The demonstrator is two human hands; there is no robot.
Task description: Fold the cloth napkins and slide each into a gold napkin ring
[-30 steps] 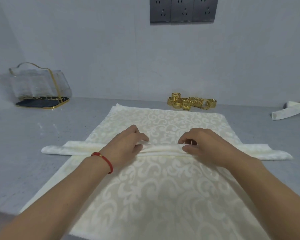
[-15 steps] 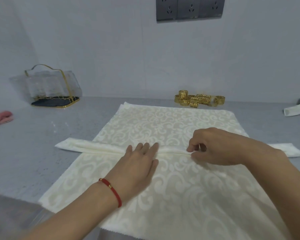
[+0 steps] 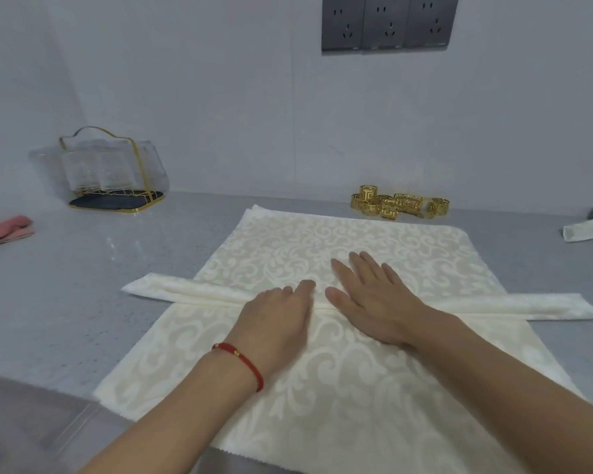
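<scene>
A long folded cream napkin strip [image 3: 192,291] lies crosswise over a flat cream damask napkin [image 3: 322,388] spread on the grey counter. My left hand [image 3: 278,319], with a red bracelet at the wrist, presses on the strip's middle with its fingers together. Beside it, my right hand [image 3: 370,295] lies flat with spread fingers across the strip and the napkin under it. Several gold napkin rings [image 3: 396,206] sit in a heap by the wall behind the napkin.
A clear holder with a gold frame [image 3: 113,172] stands at the back left. A pink cloth [image 3: 6,230] lies at the left edge. A rolled white napkin [image 3: 586,229] rests at the far right. Wall sockets [image 3: 384,22] are above. The counter's front edge runs lower left.
My right hand stopped pinching the strip and opened flat over it. My left hand went from pinching to pressing flat and shifted toward the centre.
</scene>
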